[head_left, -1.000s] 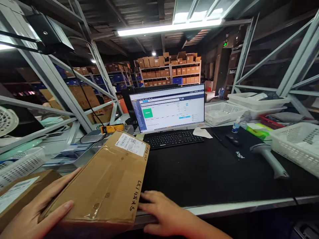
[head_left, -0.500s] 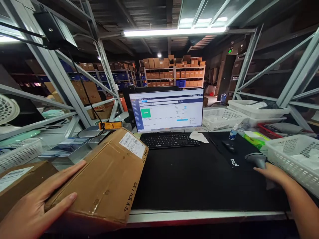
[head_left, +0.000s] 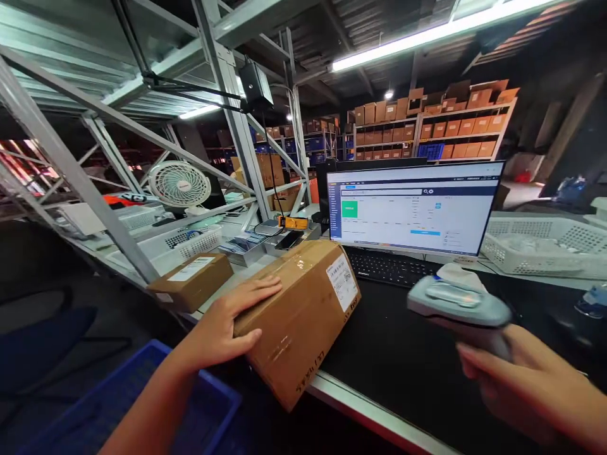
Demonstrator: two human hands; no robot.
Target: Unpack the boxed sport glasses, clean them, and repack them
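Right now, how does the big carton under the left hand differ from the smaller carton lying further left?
The big carton is clearly larger than the smaller carton. The left hand holds the big carton; nothing touches the smaller carton. The big carton juts past the desk edge, label on a slanted face; the smaller carton lies flat, label on top. Both are brown cardboard with white labels.

Left hand (head_left: 226, 327): palm down, fingers spread flat, thumb hooked lower; left forearm (head_left: 152, 407) angled up from bottom edge. Right hand (head_left: 526, 376): low right, blurred, fingers curled tight in closed grip.
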